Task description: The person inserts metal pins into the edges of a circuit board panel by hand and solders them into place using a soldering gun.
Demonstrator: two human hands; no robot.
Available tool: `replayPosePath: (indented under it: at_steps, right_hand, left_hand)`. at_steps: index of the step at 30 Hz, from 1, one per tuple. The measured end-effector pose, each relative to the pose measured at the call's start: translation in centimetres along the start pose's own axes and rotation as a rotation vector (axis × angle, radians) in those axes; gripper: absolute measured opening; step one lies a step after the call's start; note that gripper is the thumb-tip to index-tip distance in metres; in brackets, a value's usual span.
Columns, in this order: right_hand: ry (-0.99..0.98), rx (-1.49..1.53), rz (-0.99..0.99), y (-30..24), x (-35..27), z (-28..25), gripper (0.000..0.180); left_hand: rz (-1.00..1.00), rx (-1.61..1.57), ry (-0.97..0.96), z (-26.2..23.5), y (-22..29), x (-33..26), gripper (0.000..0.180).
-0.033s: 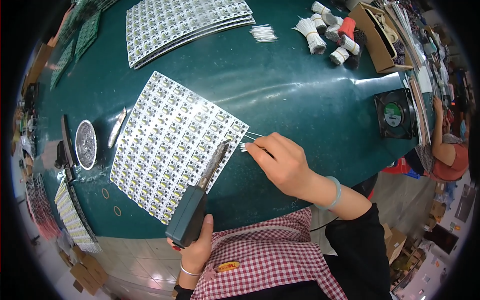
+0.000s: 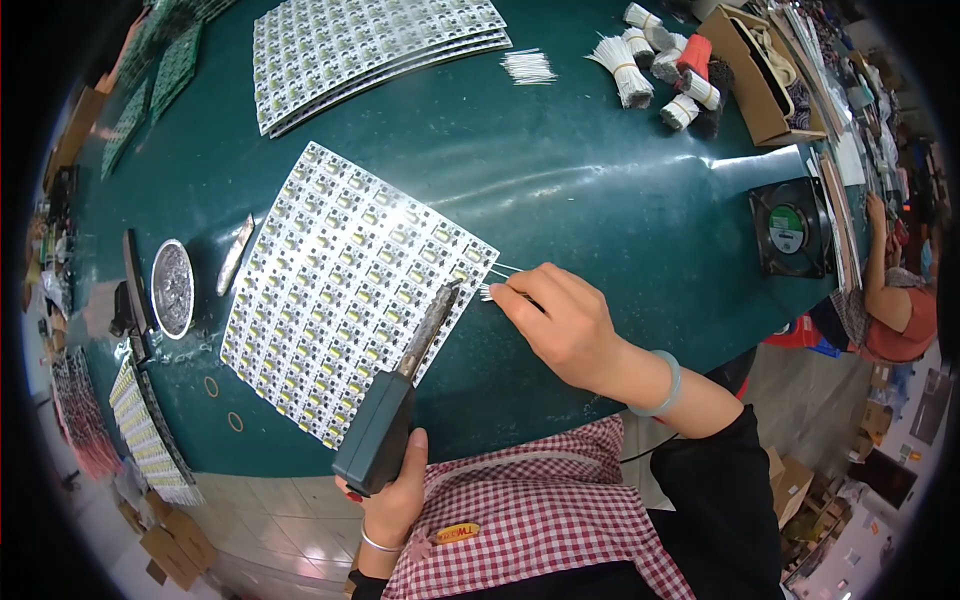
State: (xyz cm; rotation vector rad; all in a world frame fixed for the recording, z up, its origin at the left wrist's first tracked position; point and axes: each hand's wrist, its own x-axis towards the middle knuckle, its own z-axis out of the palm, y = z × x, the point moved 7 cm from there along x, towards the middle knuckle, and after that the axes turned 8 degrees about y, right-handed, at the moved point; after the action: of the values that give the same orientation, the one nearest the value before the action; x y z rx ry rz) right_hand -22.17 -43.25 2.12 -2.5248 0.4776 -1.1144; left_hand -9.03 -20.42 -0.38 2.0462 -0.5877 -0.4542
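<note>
White wires pinched in my right hand at LED panel edge; left hand clamped on soldering iron, tip nr wires, green bench.

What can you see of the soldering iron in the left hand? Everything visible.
The soldering iron has a boxy dark grey-green handle, plastic by the look, and a dull metal shaft narrowing to a tip. The left hand grips the handle's lower end from below. It lies slanted, tip pointing up and right over the right edge of the LED panel, close to thin white wires pinched by the right hand. Tip contact unclear.
</note>
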Motion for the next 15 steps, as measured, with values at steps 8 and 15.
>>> replayPosePath:
  at_steps: [8,15]
  right_hand:
    - [-0.020,-0.018,-0.010,0.2,-0.4,0.8,0.027]
    - [-0.042,-0.018,-0.002,0.1,-0.3,0.8,0.029]
  left_hand:
    - [0.043,-0.022,-0.022,0.4,0.9,0.2,0.030]
    - [0.071,0.041,-0.061,0.8,1.2,0.4,0.025]
